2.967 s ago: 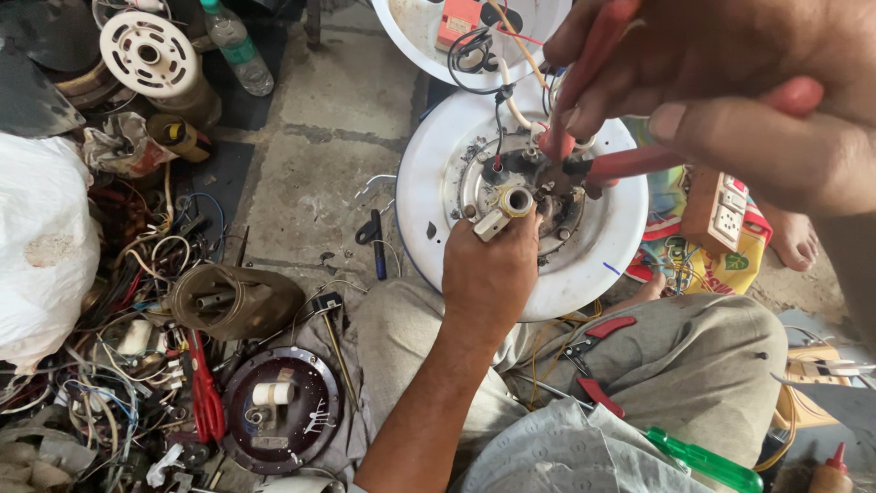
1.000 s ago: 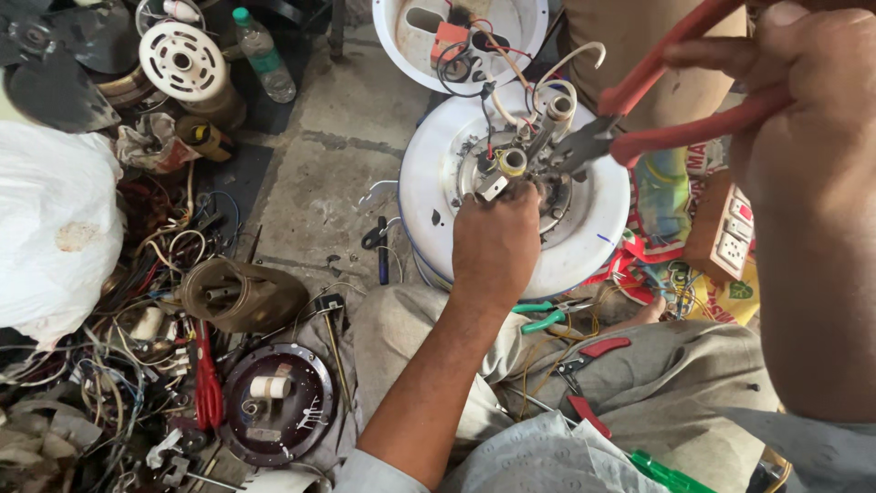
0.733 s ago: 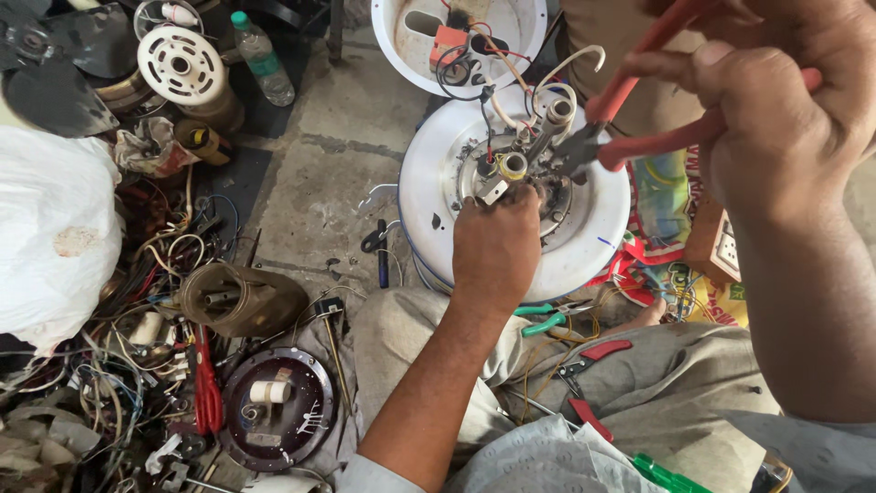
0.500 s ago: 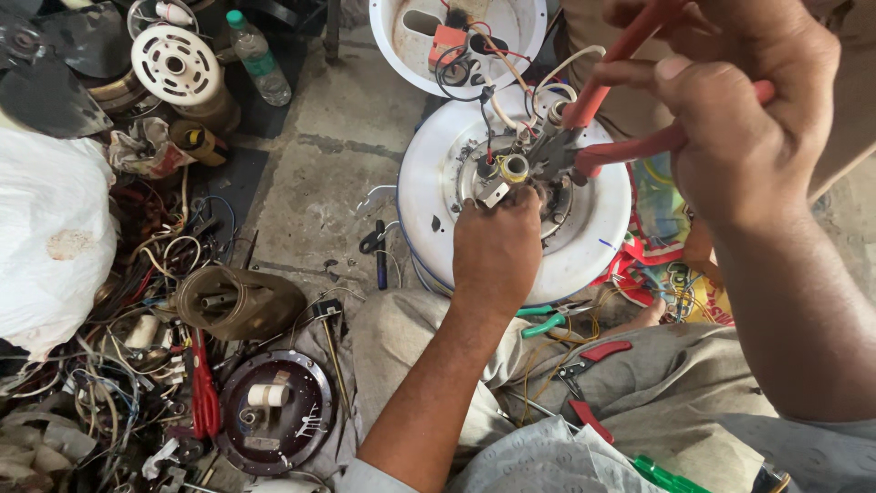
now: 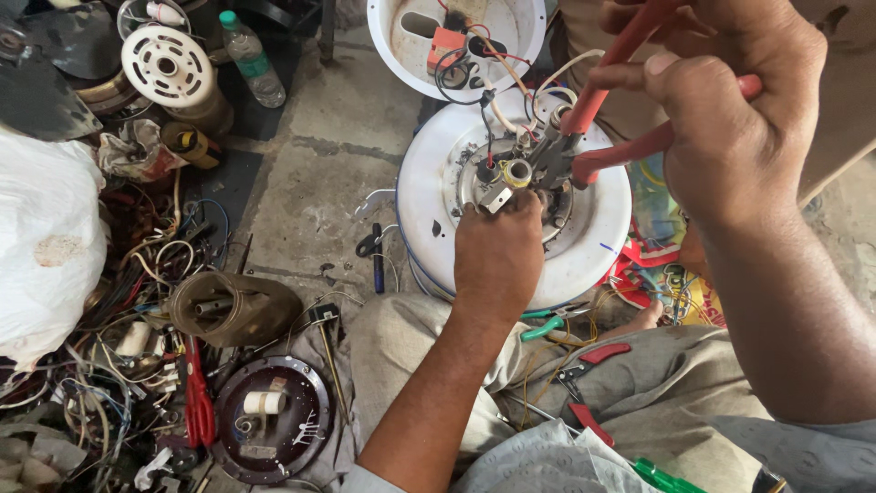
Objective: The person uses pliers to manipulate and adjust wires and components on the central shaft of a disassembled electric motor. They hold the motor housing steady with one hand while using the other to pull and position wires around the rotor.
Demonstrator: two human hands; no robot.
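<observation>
A white round fan motor housing (image 5: pixel 593 242) lies on the floor in front of my knees, its metal hub and shaft (image 5: pixel 516 172) exposed with wires rising from it. My left hand (image 5: pixel 497 256) rests on the housing and grips the hub just below the shaft. My right hand (image 5: pixel 730 119) is closed on red-handled pliers (image 5: pixel 593 100), whose dark jaws sit at the hub right beside the shaft. A second white cover (image 5: pixel 456 46) with an orange part and wires lies just behind.
Left of me lie a white bag (image 5: pixel 46 246), tangled wires, a dark round fan plate (image 5: pixel 269 420), a brown motor casing (image 5: pixel 233 306), a white rotor (image 5: pixel 169 66) and a plastic bottle (image 5: pixel 248 57). Red-handled cutters (image 5: pixel 584 388) and a green-handled tool (image 5: pixel 671 477) rest on my lap.
My right hand has moved left and down with the pliers, bringing the jaws onto the hub. My left hand has stayed on the hub.
</observation>
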